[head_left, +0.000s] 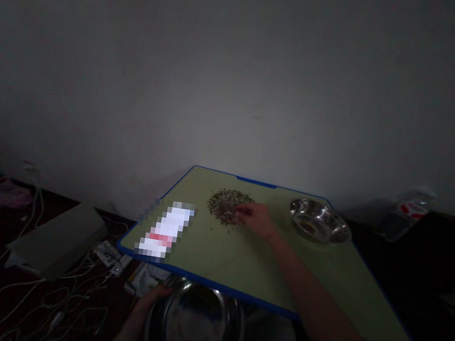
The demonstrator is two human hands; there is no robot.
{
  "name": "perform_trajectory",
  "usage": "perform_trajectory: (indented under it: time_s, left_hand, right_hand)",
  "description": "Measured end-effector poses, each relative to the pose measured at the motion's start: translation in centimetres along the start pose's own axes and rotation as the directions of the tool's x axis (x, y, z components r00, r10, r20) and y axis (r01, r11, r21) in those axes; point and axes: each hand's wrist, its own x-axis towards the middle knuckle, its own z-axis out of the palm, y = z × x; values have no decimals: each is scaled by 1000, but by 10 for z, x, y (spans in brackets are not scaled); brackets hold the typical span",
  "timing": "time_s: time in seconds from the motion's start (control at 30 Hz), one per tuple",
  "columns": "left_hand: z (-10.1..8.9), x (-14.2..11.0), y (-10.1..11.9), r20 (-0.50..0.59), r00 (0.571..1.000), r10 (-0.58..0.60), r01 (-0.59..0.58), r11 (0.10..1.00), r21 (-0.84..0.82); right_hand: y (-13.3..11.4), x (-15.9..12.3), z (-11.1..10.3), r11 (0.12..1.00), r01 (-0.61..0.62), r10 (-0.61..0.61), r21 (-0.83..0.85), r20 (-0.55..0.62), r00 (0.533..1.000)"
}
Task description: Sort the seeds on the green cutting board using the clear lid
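My right hand (258, 219) reaches over the table to a spread pile of small dark and reddish grains (229, 204), perhaps seeds or beans. Its fingertips are pinched together at the pile's right side; what lies between them is too small to make out. Below the table's front edge, my left hand (151, 303) grips the left rim of a shiny metal bowl (196, 325). A second metal bowl (319, 223) stands on the table, right of the pile, with something small and reddish-yellow at its bottom.
A bright blurred-out rectangle, like a phone screen (167, 233), lies on the left of the green table (239, 266) with blue edging. Behind is a grey wall (241, 81). Cables (76, 296) and a box (59, 236) lie at left; a plastic bottle (407, 214) is at right.
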Motion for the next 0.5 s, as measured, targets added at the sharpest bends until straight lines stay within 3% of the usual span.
perform_trajectory:
  time_s: [0.27,0.5]
  left_hand:
    - [4,-3,6,-87,995,50,-49,999,12]
    - [2,-2,7,-50,996,69,-68,997,21]
  right_hand:
    - [-3,-2,1,998,1,-5,60,64,998]
    - [-9,-4,0,1000,17,-19,21,68,997]
